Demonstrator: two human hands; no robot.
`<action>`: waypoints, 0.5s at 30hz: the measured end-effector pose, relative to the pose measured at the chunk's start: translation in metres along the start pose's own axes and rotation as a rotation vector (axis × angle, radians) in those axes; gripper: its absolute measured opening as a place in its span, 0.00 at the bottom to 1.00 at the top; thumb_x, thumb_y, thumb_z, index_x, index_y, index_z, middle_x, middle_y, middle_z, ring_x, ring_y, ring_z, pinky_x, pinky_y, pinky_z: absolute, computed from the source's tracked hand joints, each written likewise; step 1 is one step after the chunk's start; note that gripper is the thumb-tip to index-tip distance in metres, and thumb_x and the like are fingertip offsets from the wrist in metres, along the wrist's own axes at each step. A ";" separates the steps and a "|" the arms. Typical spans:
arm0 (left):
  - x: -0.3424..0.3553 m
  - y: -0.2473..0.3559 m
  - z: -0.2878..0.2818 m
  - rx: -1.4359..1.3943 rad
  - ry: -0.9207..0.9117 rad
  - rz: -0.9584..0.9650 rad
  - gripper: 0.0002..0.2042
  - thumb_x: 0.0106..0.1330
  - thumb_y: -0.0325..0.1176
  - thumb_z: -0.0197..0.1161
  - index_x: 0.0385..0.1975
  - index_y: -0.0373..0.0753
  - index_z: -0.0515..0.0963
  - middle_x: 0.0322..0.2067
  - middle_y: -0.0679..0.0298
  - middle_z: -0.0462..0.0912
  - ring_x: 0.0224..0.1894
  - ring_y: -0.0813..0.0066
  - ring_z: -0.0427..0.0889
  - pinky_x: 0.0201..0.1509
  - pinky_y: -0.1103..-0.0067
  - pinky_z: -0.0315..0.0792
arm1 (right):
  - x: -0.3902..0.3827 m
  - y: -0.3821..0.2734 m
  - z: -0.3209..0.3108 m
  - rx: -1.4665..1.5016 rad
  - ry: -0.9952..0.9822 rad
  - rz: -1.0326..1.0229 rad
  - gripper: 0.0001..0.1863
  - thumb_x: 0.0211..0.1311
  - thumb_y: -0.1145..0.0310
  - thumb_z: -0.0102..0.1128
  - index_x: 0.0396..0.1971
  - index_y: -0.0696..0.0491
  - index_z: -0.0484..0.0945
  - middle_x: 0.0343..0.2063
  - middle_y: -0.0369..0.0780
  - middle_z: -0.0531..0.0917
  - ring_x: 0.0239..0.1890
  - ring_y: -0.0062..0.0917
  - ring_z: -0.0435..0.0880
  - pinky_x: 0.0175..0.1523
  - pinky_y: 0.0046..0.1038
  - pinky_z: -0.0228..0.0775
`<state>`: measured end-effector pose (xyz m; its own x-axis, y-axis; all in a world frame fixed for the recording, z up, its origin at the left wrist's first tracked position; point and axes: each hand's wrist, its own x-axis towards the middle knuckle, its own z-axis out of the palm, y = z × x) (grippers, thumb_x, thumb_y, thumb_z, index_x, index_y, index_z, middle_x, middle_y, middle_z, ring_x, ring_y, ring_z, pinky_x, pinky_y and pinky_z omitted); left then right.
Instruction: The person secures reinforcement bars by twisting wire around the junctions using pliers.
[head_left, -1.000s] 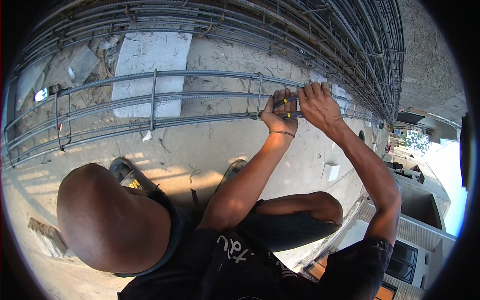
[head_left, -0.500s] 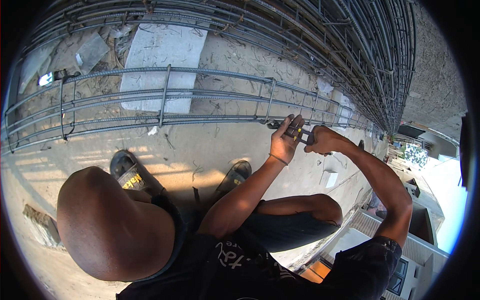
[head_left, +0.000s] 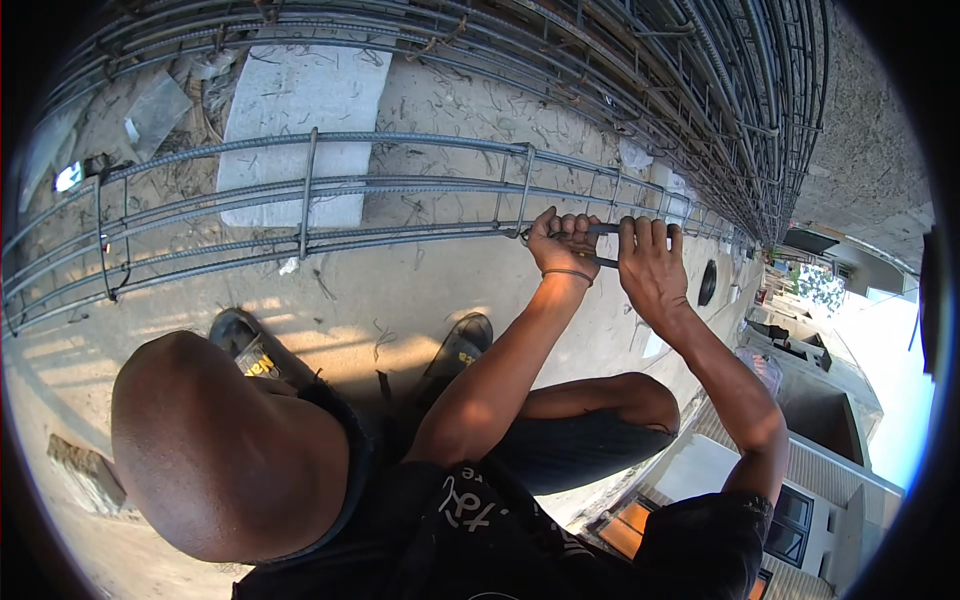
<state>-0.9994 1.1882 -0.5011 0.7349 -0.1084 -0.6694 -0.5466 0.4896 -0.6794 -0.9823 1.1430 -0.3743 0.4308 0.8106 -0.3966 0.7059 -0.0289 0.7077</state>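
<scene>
The person's right hand (head_left: pixel 652 265) is wrapped over the two spread handles of a dark hand tool (head_left: pixel 606 229), and the left hand (head_left: pixel 563 245) curls around its other end. The tool lies at the near edge of a long steel rebar cage (head_left: pixel 410 184), beside a stirrup (head_left: pixel 526 185); its head is hidden, so contact with the bar cannot be told.
</scene>
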 end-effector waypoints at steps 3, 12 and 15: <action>0.007 0.005 0.006 -0.133 -0.134 0.014 0.12 0.59 0.32 0.53 0.15 0.43 0.62 0.17 0.65 0.71 0.26 0.65 0.76 0.44 0.65 0.76 | 0.033 0.014 0.001 -0.009 0.116 -0.127 0.10 0.54 0.70 0.51 0.35 0.57 0.73 0.33 0.41 0.74 0.42 0.33 0.74 0.53 0.42 0.67; 0.011 0.010 0.011 -0.013 -0.228 0.020 0.14 0.56 0.30 0.57 0.43 0.36 0.70 0.44 0.56 0.79 0.47 0.63 0.79 0.54 0.68 0.71 | 0.114 0.059 0.030 0.310 -0.043 -0.330 0.07 0.52 0.70 0.53 0.26 0.57 0.78 0.26 0.46 0.81 0.31 0.40 0.82 0.41 0.39 0.74; -0.003 0.003 -0.010 0.085 -0.138 -0.039 0.14 0.56 0.30 0.58 0.43 0.39 0.71 0.45 0.60 0.80 0.51 0.66 0.76 0.56 0.70 0.67 | 0.086 0.054 0.043 0.348 -0.374 -0.189 0.09 0.50 0.67 0.57 0.23 0.58 0.79 0.26 0.48 0.82 0.30 0.42 0.82 0.41 0.39 0.74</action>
<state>-1.0069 1.1808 -0.5043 0.8063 -0.0123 -0.5914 -0.4848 0.5590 -0.6727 -0.8835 1.1860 -0.3954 0.4041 0.5589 -0.7241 0.9076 -0.1464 0.3935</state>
